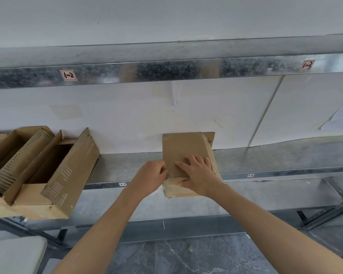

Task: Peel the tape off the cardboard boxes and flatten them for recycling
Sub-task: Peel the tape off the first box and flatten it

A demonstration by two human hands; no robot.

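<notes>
A small brown cardboard box [183, 149] sits on the metal shelf [117, 167], its near end overhanging the front edge. Clear tape [171, 186] covers that near end. My right hand [198, 175] lies on the box top with fingers spread, thumb curled round the near edge. At the box's left near corner, my left hand [151, 175] has its fingers curled and pinches at the edge, apparently at the tape.
An opened larger cardboard box [67, 175] with upright flaps and corrugated inserts fills the shelf's left part. An upper shelf rail [166, 73] with labels runs overhead. A white-papered wall backs the shelf. A pale cushion [14, 254] is at bottom left above a grey stone floor.
</notes>
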